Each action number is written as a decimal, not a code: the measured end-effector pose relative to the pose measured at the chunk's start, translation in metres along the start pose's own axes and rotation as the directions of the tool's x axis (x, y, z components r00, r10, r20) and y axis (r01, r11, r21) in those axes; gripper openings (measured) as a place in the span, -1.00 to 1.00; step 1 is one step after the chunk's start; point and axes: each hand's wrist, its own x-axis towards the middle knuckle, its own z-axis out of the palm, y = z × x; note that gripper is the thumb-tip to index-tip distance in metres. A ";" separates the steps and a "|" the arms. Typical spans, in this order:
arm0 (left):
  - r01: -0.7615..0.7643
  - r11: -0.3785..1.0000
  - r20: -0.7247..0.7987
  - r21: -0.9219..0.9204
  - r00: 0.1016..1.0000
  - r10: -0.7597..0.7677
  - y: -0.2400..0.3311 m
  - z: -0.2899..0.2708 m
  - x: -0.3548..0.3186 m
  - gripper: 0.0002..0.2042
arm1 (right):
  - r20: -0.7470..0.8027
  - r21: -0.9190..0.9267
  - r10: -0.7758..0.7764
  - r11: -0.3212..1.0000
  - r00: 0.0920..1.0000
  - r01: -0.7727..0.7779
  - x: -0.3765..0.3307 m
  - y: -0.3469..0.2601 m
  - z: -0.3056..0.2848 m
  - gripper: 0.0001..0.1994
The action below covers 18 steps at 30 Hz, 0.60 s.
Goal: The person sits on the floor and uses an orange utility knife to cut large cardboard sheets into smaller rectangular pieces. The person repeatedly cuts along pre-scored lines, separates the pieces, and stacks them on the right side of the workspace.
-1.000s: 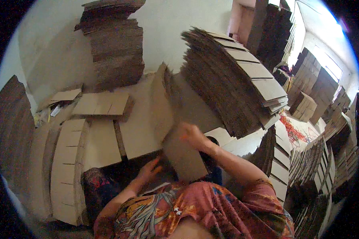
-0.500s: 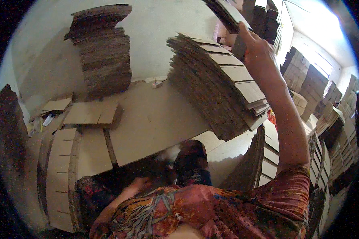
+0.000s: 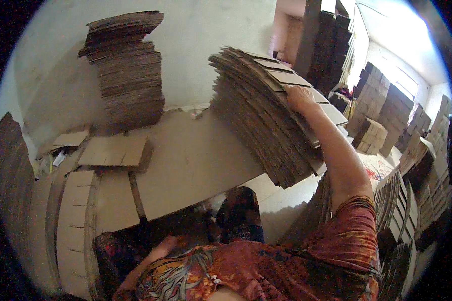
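My right hand point(image 3: 301, 99) is closed on the edge of a slotted cardboard strip point(image 3: 289, 78) lying on top of a tall leaning cardboard stack point(image 3: 258, 110). Its fingertips are partly hidden against the cardboard, and the arm reaches forward over the stack's right side. My left hand point(image 3: 166, 245) rests low by my lap, close to the table's near edge; it is dim and blurred, so its fingers cannot be made out.
On the pale table point(image 3: 196, 145) stands a high cardboard pile point(image 3: 130, 75) against the wall. A low cardboard block point(image 3: 115, 151) lies left of centre, with a long slotted stack point(image 3: 75, 231) nearer me. Several more cardboard stacks point(image 3: 381, 100) fill the right side.
My right hand has come down and nearer from high at the upper right, bringing the raised cardboard onto the leaning stack. My left hand has barely moved.
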 end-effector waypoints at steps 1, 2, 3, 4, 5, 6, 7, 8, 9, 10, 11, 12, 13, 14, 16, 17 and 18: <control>0.019 1.000 -0.018 0.020 1.000 -0.019 0.019 0.001 -0.008 -0.68 | 0.056 0.005 0.011 1.000 0.998 -0.011 0.003 0.004 0.003 -0.67; 0.033 0.998 -0.003 0.045 0.999 -0.033 0.062 0.004 -0.021 -0.68 | 0.129 -0.005 0.048 0.999 0.990 -0.048 0.003 0.019 0.011 -0.64; 0.065 0.996 -0.033 0.068 0.997 -0.063 0.086 0.002 -0.035 -0.68 | 0.184 0.014 0.050 0.998 0.982 -0.054 0.009 0.022 0.016 -0.61; 0.155 0.986 0.008 -0.057 0.988 -0.155 0.086 0.002 -0.032 -0.68 | 0.170 0.038 0.075 0.996 0.983 -0.083 0.006 0.022 0.014 -0.54; 0.248 0.953 0.059 -0.175 0.969 -0.241 0.084 0.003 -0.028 -0.67 | 0.156 0.062 0.100 0.992 0.983 -0.111 0.004 0.019 0.011 -0.48; 0.264 0.952 0.075 -0.154 0.964 -0.256 0.081 0.003 -0.024 -0.67 | 0.143 0.087 0.125 0.987 0.982 -0.138 0.001 0.016 0.010 -0.41; 0.281 0.951 0.094 -0.129 0.958 -0.271 0.078 0.004 -0.020 -0.67 | 0.113 0.073 0.134 0.987 0.985 -0.142 -0.001 0.017 0.011 -0.35; 0.213 0.977 0.080 0.032 0.973 -0.215 0.070 0.003 -0.018 -0.67 | 0.082 0.057 0.143 0.987 0.986 -0.147 -0.003 0.017 0.012 -0.29; 0.137 0.972 0.076 0.192 0.985 -0.154 0.065 0.003 -0.017 -0.67 | 0.052 0.041 0.151 0.987 0.987 -0.154 -0.005 0.017 0.013 -0.23; 0.079 0.976 0.099 0.205 0.990 -0.101 0.072 0.000 -0.022 -0.67 | 0.080 0.043 0.150 0.987 0.985 -0.154 -0.004 0.016 0.013 -0.22; 0.010 0.975 0.130 0.220 0.991 -0.039 0.086 -0.005 -0.026 -0.67 | 0.105 0.037 0.160 0.986 0.982 -0.165 -0.007 0.018 0.008 -0.20; -0.061 0.971 0.164 0.232 0.986 0.023 0.095 -0.007 -0.027 -0.67 | 0.130 0.030 0.171 0.984 0.977 -0.176 -0.011 0.019 0.003 -0.19; -0.018 0.971 0.136 0.238 0.991 -0.015 0.091 -0.009 -0.030 -0.67 | 0.109 0.032 0.156 0.986 0.982 -0.161 -0.010 0.009 0.000 -0.18; 0.012 0.970 0.124 0.245 0.991 -0.043 0.086 -0.007 -0.029 -0.67 | 0.092 0.020 0.155 0.987 0.984 -0.158 -0.014 0.002 -0.004 -0.18; -0.011 0.967 0.082 0.253 0.997 -0.010 0.089 -0.007 -0.031 -0.66 | 0.078 -0.017 0.158 0.987 0.984 -0.157 -0.012 -0.006 0.001 -0.17; -0.075 0.962 0.073 0.263 0.996 0.057 0.106 -0.007 -0.036 -0.66 | 0.064 -0.057 0.172 0.984 0.983 -0.169 -0.015 -0.003 0.006 -0.18; -0.138 0.953 0.064 0.271 0.990 0.125 0.122 -0.005 -0.041 -0.66 | 0.049 -0.097 0.185 0.979 0.981 -0.180 -0.019 -0.001 0.010 -0.18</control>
